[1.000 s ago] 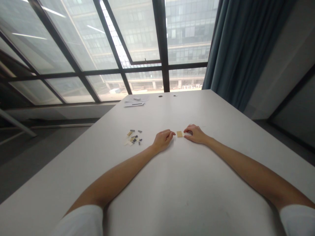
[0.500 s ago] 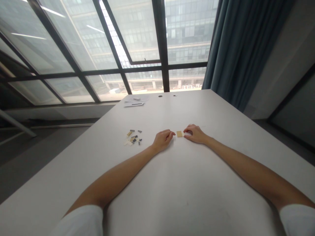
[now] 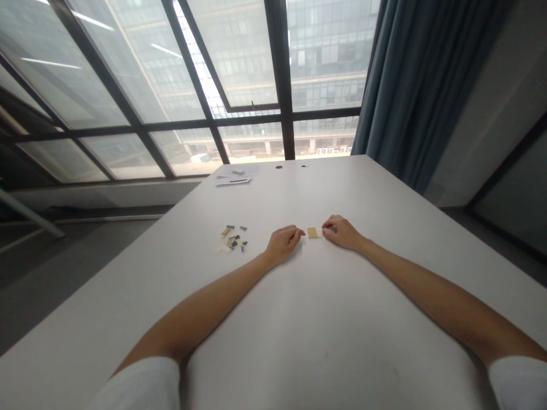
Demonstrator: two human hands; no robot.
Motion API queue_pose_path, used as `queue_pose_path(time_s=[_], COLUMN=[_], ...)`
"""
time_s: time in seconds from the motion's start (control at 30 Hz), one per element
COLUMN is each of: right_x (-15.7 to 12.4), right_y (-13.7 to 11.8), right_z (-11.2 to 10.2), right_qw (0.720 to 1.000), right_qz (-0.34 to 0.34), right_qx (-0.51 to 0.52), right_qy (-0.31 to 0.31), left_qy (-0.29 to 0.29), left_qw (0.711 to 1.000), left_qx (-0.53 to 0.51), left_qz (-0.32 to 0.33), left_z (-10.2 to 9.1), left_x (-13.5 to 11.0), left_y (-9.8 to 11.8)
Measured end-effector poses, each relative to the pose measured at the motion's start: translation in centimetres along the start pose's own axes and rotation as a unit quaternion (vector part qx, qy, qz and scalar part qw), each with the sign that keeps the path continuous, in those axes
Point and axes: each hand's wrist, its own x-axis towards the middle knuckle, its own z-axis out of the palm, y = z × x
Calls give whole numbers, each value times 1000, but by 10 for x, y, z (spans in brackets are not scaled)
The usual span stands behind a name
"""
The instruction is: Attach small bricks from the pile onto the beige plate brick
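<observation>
A small tan studded building-block plate (image 3: 311, 233) lies flat on the white table, with a whitish piece (image 3: 318, 233) at its right edge. My left hand (image 3: 284, 244) rests just left of the plate, fingers curled and the tips pointing at it without touching. Whatever is inside those curled fingers, if anything, is hidden. On the other side my right hand (image 3: 343, 232) is closed in a pinch, its fingertips right beside the whitish piece. Whether they touch or hold it is too small to tell.
Loose tan, white, grey and dark block pieces (image 3: 232, 241) are scattered left of my left hand. Papers (image 3: 233, 180) lie at the table's far left corner. A dark round disc (image 3: 279, 167) and a small dark item (image 3: 303, 166) sit near the far edge.
My right hand has shifted slightly right, away from the plate, and its thumb and finger have come closer together. More of the whitish piece shows. My left hand stays in place.
</observation>
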Motion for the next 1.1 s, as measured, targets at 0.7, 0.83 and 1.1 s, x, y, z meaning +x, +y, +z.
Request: queue_pose_path(time_s=[0.7,0.83,1.1], right_x=[4,4,4], right_y=[-3,-3,-4], right_z=[1,2,1], right_qw=[999,999,999], right_qz=[7,7,4], right_qx=[-28,-28,-27], right_qy=[-31,-31,-35], left_qy=[-7,-7,-7], left_qw=[1000,1000,1000], left_qx=[4,3,3], left_qz=[-9,-11,-11], left_z=[-1,-1,0], left_x=[1,1,1], left_y=[2,2,2])
